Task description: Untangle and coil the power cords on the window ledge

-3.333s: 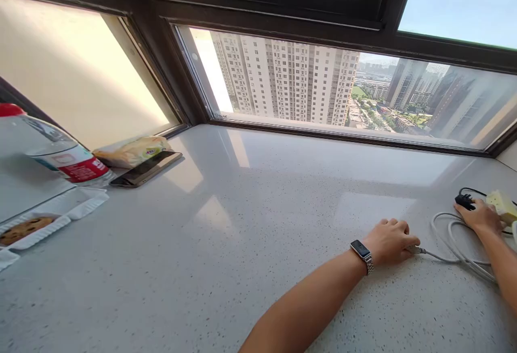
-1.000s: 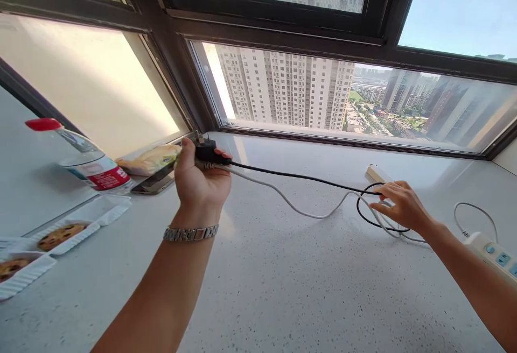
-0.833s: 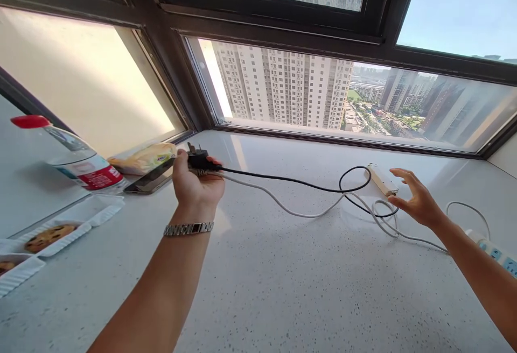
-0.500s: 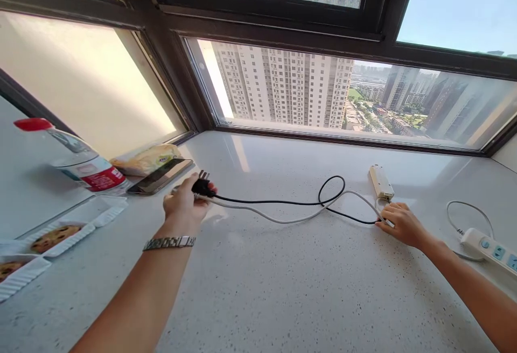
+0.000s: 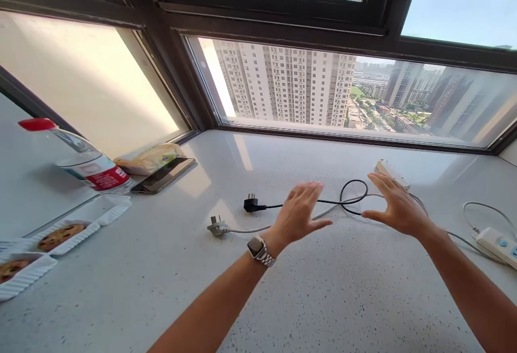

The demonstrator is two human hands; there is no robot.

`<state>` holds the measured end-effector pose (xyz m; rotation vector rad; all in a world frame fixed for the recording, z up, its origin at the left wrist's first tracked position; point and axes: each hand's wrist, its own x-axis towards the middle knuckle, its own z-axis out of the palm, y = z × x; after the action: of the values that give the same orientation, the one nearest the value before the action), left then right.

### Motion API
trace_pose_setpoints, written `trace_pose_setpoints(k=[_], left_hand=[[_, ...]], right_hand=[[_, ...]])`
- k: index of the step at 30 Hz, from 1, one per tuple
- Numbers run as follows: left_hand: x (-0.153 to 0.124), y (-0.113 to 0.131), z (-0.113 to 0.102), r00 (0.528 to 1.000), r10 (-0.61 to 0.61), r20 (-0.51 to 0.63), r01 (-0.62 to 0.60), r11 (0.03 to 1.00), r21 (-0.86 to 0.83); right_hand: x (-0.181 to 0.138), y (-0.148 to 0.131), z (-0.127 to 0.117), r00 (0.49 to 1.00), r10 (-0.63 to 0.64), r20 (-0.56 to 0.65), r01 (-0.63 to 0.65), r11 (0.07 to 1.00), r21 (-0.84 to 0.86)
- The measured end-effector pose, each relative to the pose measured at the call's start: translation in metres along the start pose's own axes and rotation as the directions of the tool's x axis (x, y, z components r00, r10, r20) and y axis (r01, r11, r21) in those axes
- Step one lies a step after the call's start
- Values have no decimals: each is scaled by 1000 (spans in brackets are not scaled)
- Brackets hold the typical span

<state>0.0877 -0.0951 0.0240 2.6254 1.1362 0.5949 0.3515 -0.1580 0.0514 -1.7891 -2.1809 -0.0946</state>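
Note:
My left hand (image 5: 298, 212) is open with the thumb apart, held over the cords and empty. On its wrist is a watch (image 5: 262, 251). To its left a black plug (image 5: 251, 203) and a white plug (image 5: 218, 227) lie on the counter with prongs up. The black cord (image 5: 355, 182) makes a loop between my hands, crossing the white cord (image 5: 247, 230). My right hand (image 5: 398, 206) is open too, fingers spread, in front of a white power strip (image 5: 391, 171) that it partly covers. Whether it touches the cords beneath I cannot tell.
At the left stand a red-capped bottle (image 5: 95, 167), a yellow packet (image 5: 151, 158), a phone (image 5: 165, 175) and a plastic tray (image 5: 115, 210) with cookies. A second power strip (image 5: 495, 242) lies at the right edge. Windows (image 5: 291, 89) border the speckled counter (image 5: 307, 299) at the back.
My left hand has let go of the plugs, which now lie on the counter, and moved right. My right hand has released the cords and opened. The strip and the black loop have shifted right.

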Motion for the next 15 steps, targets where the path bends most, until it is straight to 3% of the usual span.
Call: trace_pose_setpoints(k=[2,4,9,12,15], left_hand=[[14,7,18,983,-33,180,12,993,116],[22,7,28,955,-127,267,76,978,192],[10,-3,27,938,-152,311,93,976,196],[-6,-7,17,932,-175,318,118,975,190],[-23,-10,6,897,-171,407,136,984,114]], right_hand=[[18,-32,16,987,-152,49,148,986,81],[33,-52,35,973,-218,76,208,971,120],[51,-73,67,928,-337,162,312,937,159],[50,-80,71,903,-329,276,288,941,179],[46,-79,69,898,-287,333,233,953,192]])
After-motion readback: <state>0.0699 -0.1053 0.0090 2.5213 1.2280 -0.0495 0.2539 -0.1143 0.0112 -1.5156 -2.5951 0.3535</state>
